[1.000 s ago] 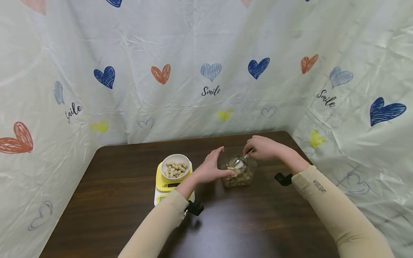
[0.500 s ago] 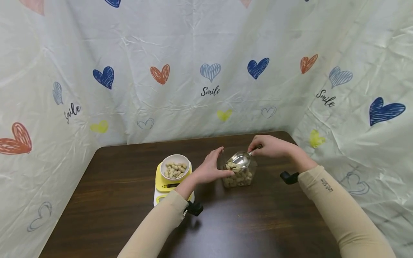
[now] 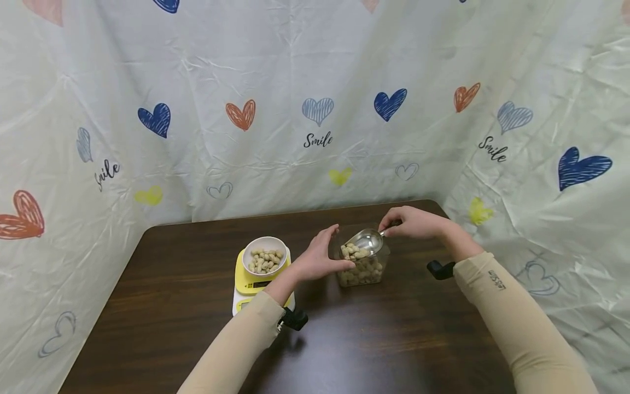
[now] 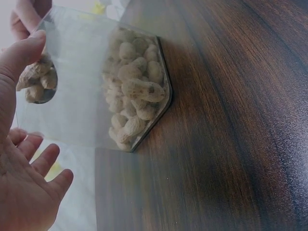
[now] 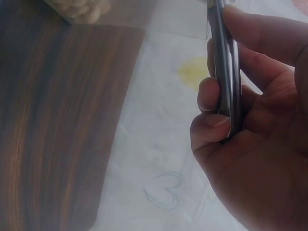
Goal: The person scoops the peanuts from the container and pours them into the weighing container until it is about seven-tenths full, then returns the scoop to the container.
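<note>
A clear plastic container with peanuts in shells in its lower part stands on the dark table. My left hand holds it from the left near the top, thumb on the near wall and fingers spread along the side. Pinched by its dark handle, a metal scoop is in my right hand at the container's right. The scoop's bowl lies tilted within the container's mouth, peanuts at its lip. In the left wrist view, scooped peanuts show through the clear wall.
Left of the container, a yellow and white kitchen scale carries a white bowl part full of peanuts. My left forearm overlaps the scale's corner. A white curtain printed with hearts hangs behind the brown table and along both sides.
The right hand has drawn slightly right and the scoop has come up from deeper in the container, now bearing peanuts. My left hand keeps its place on the container.
</note>
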`<state>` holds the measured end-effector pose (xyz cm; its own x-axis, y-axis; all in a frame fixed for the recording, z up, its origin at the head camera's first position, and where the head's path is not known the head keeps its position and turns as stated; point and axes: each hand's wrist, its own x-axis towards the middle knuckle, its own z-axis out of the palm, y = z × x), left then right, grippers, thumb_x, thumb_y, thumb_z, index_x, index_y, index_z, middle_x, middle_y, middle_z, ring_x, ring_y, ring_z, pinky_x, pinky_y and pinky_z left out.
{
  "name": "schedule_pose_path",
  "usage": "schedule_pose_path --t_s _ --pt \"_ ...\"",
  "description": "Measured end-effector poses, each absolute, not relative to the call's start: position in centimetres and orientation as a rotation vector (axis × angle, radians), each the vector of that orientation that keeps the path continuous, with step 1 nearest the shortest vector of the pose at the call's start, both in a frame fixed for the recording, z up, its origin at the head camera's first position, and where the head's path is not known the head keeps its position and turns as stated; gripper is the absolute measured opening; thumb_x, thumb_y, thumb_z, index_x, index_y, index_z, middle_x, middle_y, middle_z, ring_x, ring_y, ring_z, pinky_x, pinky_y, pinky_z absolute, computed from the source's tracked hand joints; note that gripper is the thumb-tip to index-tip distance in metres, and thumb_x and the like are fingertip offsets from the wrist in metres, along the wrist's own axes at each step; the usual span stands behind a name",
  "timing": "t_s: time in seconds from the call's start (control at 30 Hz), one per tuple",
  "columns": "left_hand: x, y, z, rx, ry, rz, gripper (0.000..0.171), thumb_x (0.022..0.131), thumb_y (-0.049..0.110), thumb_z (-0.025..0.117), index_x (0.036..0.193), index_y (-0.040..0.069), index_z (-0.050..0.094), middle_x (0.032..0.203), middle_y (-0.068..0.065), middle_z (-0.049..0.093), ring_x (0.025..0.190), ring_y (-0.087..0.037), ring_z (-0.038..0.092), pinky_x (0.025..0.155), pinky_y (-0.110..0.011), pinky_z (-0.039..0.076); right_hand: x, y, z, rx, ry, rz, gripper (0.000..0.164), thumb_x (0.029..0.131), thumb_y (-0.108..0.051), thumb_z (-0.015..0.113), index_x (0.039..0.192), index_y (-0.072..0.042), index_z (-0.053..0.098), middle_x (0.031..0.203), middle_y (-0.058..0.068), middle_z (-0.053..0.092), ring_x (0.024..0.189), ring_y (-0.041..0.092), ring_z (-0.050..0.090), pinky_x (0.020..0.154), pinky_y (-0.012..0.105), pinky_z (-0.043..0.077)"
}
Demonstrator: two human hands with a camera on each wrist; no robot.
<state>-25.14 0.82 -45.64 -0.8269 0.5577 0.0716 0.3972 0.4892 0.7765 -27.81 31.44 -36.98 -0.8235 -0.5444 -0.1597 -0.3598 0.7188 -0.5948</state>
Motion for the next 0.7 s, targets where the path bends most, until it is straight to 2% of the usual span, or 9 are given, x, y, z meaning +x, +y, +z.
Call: schedule_pose_path --t_s 0.33,0.7 --pt "-25.01 0.8 -45.52 0.826 2.556 1.241 0.109 0.084 0.053 0.081 0.164 0.014 0.018 0.159 -0.008 0.034 0.143 -0.025 0.036 0.114 -0.044 0.034 -27.97 31.77 -36.95 -0.695 2.65 -0.788 0.018 0.1 -0.024 0.069 0.114 -0.015 0.074 0.119 0.003 0.067 0.11 0.023 0.06 0.09 0.045 0.048" --pt "-24.92 0.7 -45.34 0.822 2.544 1.243 0.109 0.084 0.053 0.081 0.164 0.015 0.018 0.16 -0.007 0.033 0.145 -0.025 0.033 0.114 -0.044 0.034 -27.73 31.57 -36.78 -0.691 2.642 -0.812 0.017 0.1 -0.024 0.069 0.113 -0.015 0.074 0.118 0.004 0.066 0.107 0.022 0.06 0.088 0.044 0.048"
